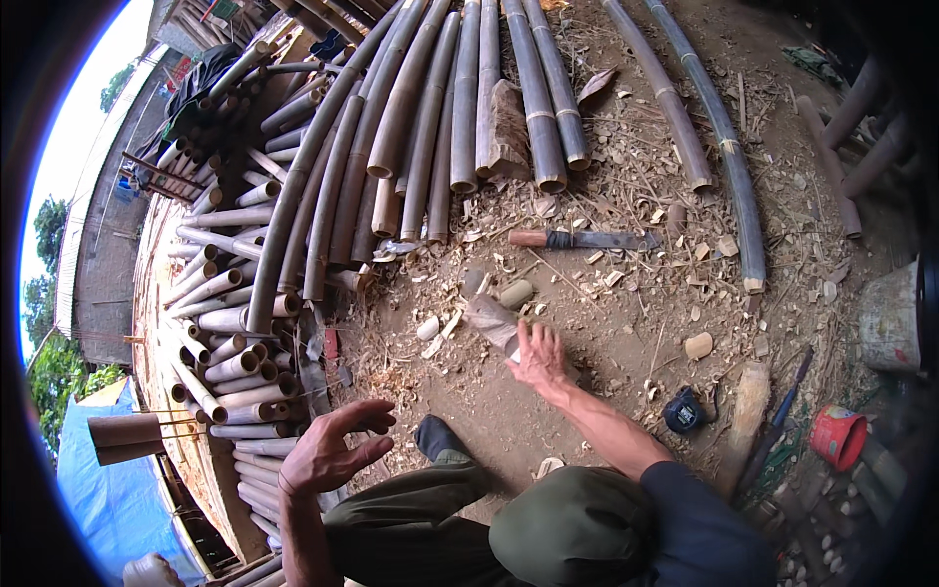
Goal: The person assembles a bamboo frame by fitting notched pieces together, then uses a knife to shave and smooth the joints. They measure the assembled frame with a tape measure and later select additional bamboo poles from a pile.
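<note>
Head view: outdoor work yard; brown earth floor [626, 352], strewn with pale chips. Long bamboo poles [534, 98], side by side, toward the top. Stack of cut bamboo tubes [254, 391], left, many open ends showing. Blue tarpaulin [117, 499], lower left. 1 machete [602, 240], lying flat, handle to the left. At right: 1 dark tape measure [686, 411], 1 red container [836, 437], 1 pale bucket [890, 318].

Short brown wooden piece [489, 321]: on the floor side of the right hand [540, 357], just ahead and to its left, near end touching the fingers; the machete lies farther ahead.

Right hand: arm reaching in from lower right, fingers bent and partly gathered at the piece; whether the grip has closed cannot be told, the contact being small and partly hidden.

Left hand [337, 448]: raised beside the knee, half open, fingers curved, thumb apart, holding nothing.
</note>
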`<action>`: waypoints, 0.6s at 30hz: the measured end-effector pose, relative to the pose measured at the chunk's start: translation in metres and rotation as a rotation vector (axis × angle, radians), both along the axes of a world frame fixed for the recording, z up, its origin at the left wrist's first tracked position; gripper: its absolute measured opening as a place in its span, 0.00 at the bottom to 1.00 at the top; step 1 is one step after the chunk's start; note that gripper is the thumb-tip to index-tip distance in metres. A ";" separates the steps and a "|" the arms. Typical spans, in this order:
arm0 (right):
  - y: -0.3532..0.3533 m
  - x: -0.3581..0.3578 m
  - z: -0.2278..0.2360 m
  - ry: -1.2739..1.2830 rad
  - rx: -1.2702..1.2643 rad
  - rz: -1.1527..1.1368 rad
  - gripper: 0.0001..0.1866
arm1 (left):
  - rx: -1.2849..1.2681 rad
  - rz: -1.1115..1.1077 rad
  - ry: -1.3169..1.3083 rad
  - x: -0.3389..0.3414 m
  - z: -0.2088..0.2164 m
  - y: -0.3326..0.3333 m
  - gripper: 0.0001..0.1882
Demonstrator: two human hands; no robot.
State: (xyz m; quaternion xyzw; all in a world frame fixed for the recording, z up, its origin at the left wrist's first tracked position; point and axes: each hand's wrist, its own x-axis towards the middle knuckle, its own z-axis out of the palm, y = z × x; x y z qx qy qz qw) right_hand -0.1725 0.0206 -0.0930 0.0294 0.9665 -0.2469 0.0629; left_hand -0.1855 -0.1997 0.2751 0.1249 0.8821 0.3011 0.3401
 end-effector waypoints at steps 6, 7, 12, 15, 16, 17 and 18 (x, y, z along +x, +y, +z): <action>0.182 0.029 0.015 0.085 0.096 -0.732 0.46 | 0.077 -0.066 -0.001 -0.003 0.012 0.021 0.25; 0.191 0.039 0.018 0.122 0.100 -0.782 0.46 | 0.120 -0.079 -0.020 0.001 0.012 0.022 0.25; 0.138 0.073 0.009 0.111 0.044 -0.495 0.53 | 0.205 -0.093 -0.046 -0.011 -0.023 0.034 0.23; 0.143 0.082 0.005 -0.041 0.034 -0.437 0.55 | 0.361 -0.094 -0.087 -0.012 -0.025 0.076 0.30; 0.155 0.089 0.018 -0.005 0.024 -0.432 0.54 | 0.163 -0.146 -0.096 -0.017 -0.030 0.077 0.28; 0.166 0.099 0.029 0.031 0.016 -0.426 0.54 | -0.034 -0.196 -0.101 -0.028 -0.043 0.067 0.27; 0.176 0.118 0.035 -0.022 -0.008 -0.397 0.51 | -0.061 -0.280 -0.013 -0.036 -0.063 0.049 0.20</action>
